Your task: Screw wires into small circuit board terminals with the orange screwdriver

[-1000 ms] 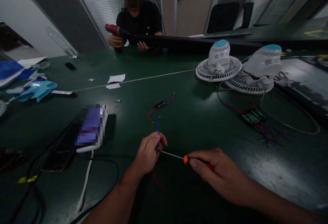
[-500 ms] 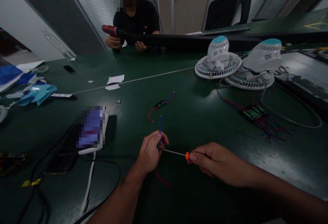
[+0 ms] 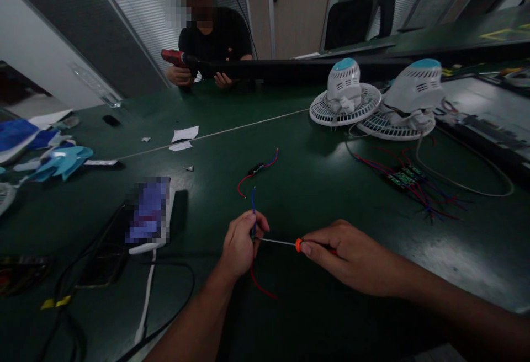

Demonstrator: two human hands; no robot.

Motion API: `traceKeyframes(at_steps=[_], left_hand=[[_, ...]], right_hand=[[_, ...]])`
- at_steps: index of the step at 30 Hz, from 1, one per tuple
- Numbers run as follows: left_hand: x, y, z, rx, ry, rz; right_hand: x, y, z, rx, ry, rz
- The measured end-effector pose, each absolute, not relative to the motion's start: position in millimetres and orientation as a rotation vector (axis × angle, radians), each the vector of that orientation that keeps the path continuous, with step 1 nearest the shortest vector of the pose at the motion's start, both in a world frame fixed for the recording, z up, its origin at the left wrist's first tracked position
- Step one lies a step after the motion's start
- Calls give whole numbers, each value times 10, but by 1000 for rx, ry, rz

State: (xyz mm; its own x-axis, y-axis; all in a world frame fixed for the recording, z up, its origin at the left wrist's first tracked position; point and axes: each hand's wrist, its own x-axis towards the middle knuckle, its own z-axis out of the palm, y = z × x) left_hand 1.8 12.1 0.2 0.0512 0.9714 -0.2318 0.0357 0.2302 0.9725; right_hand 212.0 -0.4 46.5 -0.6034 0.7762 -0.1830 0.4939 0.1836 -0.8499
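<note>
Between the fingers of my left hand point(image 3: 241, 240) is a small circuit board point(image 3: 253, 234), mostly covered by the fingers. A blue wire point(image 3: 253, 199) sticks up from it and a red wire point(image 3: 261, 288) hangs below. My right hand point(image 3: 345, 254) is closed round the orange handle of a screwdriver point(image 3: 298, 245). Its thin metal shaft points left, and the tip meets the board at my left fingers; the exact contact point is too small to make out. Just beyond my hands, a second small board with red and blue wires point(image 3: 257, 169) lies on the green table point(image 3: 223, 191).
Two white fan heads point(image 3: 345, 94) lie face down at the back right, near a bunch of wired boards point(image 3: 406, 176). On the left are a phone point(image 3: 149, 210), black cables and blue fan blades point(image 3: 64, 162). Across the table a person holds a red power drill point(image 3: 174, 58).
The whole view has shifted slightly. My right hand has turned a little on the screwdriver, showing more of its handle. My left hand keeps its grip on the board.
</note>
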Motion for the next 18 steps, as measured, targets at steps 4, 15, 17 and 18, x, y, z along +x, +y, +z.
traceKeyframes(at_steps=[4,15,17,18], left_hand=[[20,130,-52,1014,1187,1078],[50,125,-56,993,1161,1142],[47,121,-60,1004,1168,1138],[45,120,-62,1009,1170,1140]], right_hand=[[2110,-12,411,-1324,-1640,1462],[2089,-118,247,-1313,-1053,1634],[2123,-98,234,-1427,-1159,1625],[2140,-85,229,-1490,-1225,1597]])
